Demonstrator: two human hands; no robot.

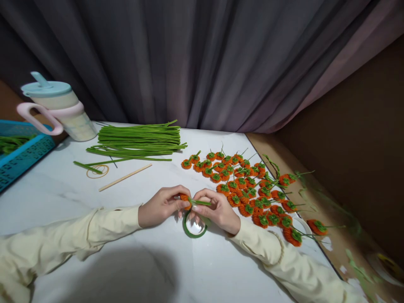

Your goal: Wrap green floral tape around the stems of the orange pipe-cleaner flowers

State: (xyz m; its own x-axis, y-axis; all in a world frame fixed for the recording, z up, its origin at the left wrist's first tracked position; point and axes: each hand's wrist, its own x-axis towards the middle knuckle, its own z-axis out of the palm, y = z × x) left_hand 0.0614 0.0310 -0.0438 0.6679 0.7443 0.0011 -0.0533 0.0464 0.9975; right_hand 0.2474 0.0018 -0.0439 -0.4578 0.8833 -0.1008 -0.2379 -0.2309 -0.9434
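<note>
My left hand (166, 206) is closed on a small orange craft fruit (185, 202), made of fuzzy pipe cleaner. Its green top faces right, and a short green stem (202, 203) sticks out of it. Fingers of my right hand (219, 209) pinch around that stem, close against the fruit. Just below both hands is a roll of green tape (195, 235), its upper part hidden behind the right fingers; whether they hold it or it rests on the table I cannot tell. Many similar orange craft fruits (241, 183) with green tops lie to the right of my right hand.
Green pipe cleaners (139, 136) lie in a bundle at the back. A wooden stick (125, 177) and rubber bands (105, 170) sit in front of it. At the left stand a tumbler (78, 122) with a pink handle and a blue basket (28, 162). Scraps litter the right edge.
</note>
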